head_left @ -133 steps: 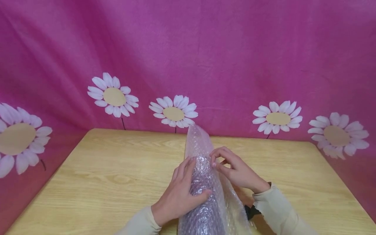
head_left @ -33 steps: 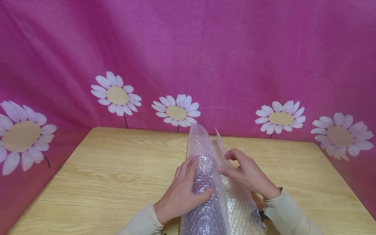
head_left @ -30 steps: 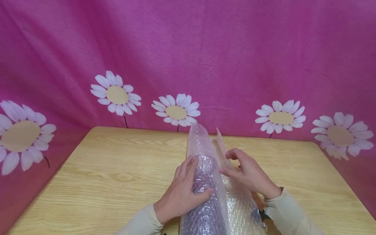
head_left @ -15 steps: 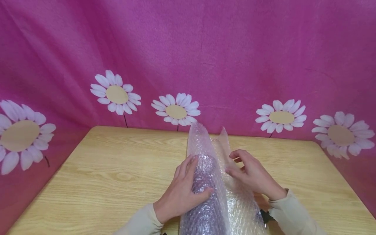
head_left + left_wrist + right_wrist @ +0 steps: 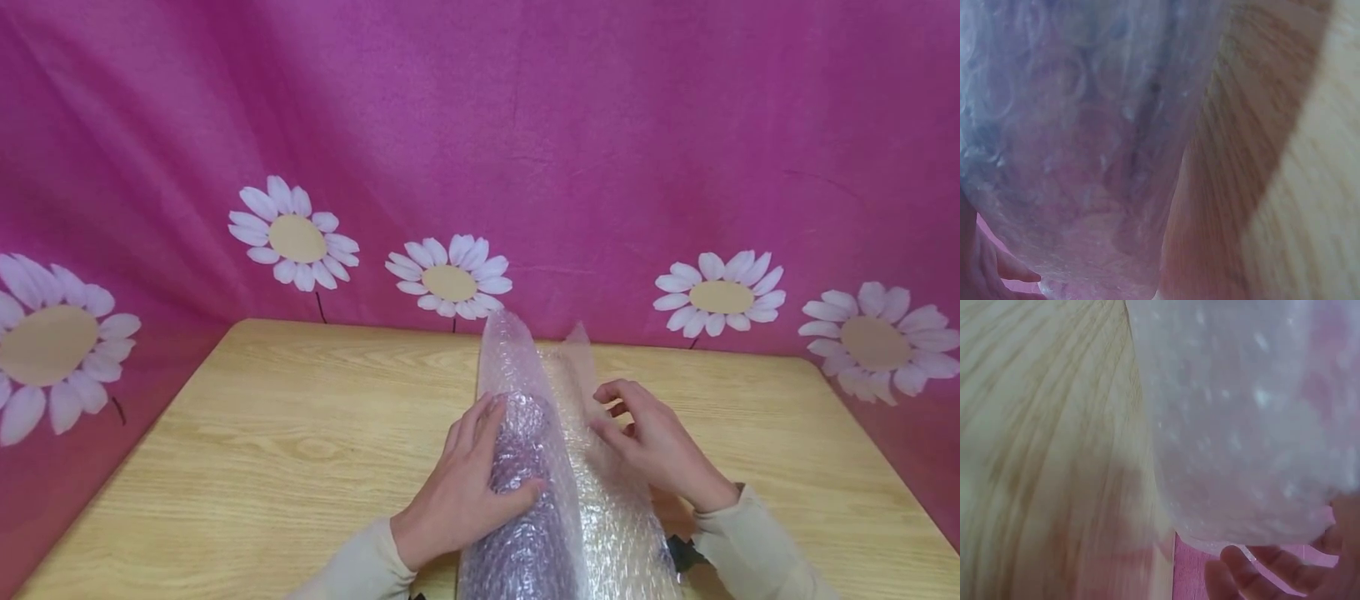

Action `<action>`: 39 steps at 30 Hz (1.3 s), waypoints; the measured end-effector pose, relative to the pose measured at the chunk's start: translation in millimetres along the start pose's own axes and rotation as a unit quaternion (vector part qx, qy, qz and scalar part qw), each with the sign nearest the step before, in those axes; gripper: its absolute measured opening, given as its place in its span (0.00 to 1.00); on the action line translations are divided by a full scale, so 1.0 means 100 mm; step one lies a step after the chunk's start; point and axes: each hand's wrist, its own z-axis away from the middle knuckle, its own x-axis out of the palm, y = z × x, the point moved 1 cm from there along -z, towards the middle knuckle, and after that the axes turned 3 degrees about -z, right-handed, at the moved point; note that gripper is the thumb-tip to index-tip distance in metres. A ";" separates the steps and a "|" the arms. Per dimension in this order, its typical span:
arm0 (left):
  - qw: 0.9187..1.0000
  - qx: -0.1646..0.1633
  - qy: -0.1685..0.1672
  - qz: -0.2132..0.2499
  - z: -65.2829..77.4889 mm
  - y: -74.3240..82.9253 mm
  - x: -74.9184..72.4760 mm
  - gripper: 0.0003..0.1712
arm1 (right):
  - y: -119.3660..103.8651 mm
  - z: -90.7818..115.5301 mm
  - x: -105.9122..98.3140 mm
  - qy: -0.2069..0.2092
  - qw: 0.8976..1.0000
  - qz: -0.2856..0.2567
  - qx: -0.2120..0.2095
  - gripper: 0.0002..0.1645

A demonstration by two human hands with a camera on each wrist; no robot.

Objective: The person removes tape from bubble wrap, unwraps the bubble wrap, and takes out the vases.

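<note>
A long bundle of clear bubble wrap (image 5: 521, 500) lies on the table, pointing away from me; something purplish shows through it but cannot be made out. My left hand (image 5: 461, 487) rests on the bundle's left side and top, thumb laid across it, fingers fairly straight. To the right, a loose flap of the bubble wrap (image 5: 611, 508) is peeled away from the bundle. My right hand (image 5: 652, 442) pinches this flap's outer edge between thumb and curled fingers. In the right wrist view the wrap (image 5: 1241, 425) fills the space above my fingers (image 5: 1285, 569).
The wood-grain table (image 5: 300, 433) extends on both sides of the bundle. A magenta cloth (image 5: 570, 150) with printed white daisies hangs behind and beside it. A dark strap-like piece (image 5: 684, 552) shows by my right cuff.
My right hand has moved rightward with the bubble wrap's edge, and the gap between flap and bundle has widened. My left hand has stayed on the bundle.
</note>
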 end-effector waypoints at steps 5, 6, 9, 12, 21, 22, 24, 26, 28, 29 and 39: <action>1.000 -0.004 0.000 0.002 0.00 0.00 -0.01 0.61 | 0.01 -0.02 -0.06 -0.007 1.000 0.002 0.011 0.15; 1.000 -0.004 0.001 0.002 0.00 0.00 -0.01 0.61 | 0.02 -0.03 -0.07 -0.007 1.000 0.002 0.012 0.14; 1.000 -0.002 0.007 0.003 0.00 0.00 -0.01 0.61 | 0.02 -0.04 -0.10 -0.005 1.000 0.004 0.011 0.12; 1.000 0.000 0.009 0.005 0.01 0.01 -0.02 0.61 | 0.04 -0.05 -0.13 -0.002 1.000 0.013 0.012 0.11; 1.000 -0.002 0.007 0.002 0.02 0.00 -0.01 0.61 | 0.10 -0.04 -0.19 -0.008 0.999 0.017 0.032 0.11; 1.000 -0.002 0.007 0.003 0.02 0.00 -0.01 0.61 | 0.11 -0.04 -0.19 -0.011 0.999 0.017 0.035 0.12; 1.000 -0.002 0.007 0.005 0.02 0.00 -0.01 0.61 | 0.12 -0.03 -0.20 -0.015 0.999 0.016 0.038 0.12; 1.000 -0.002 0.007 0.005 0.03 -0.01 -0.01 0.60 | 0.13 -0.03 -0.20 -0.018 0.999 0.017 0.042 0.13; 1.000 0.000 0.009 0.003 0.03 0.00 0.00 0.60 | 0.14 -0.03 -0.21 -0.021 0.999 0.017 0.047 0.14; 1.000 0.001 0.010 0.003 0.03 0.00 0.00 0.61 | 0.14 -0.04 -0.21 -0.022 0.998 0.017 0.049 0.13; 1.000 0.009 0.012 -0.002 0.02 0.03 -0.01 0.61 | 0.24 -0.03 -0.23 -0.027 0.997 0.027 0.060 0.13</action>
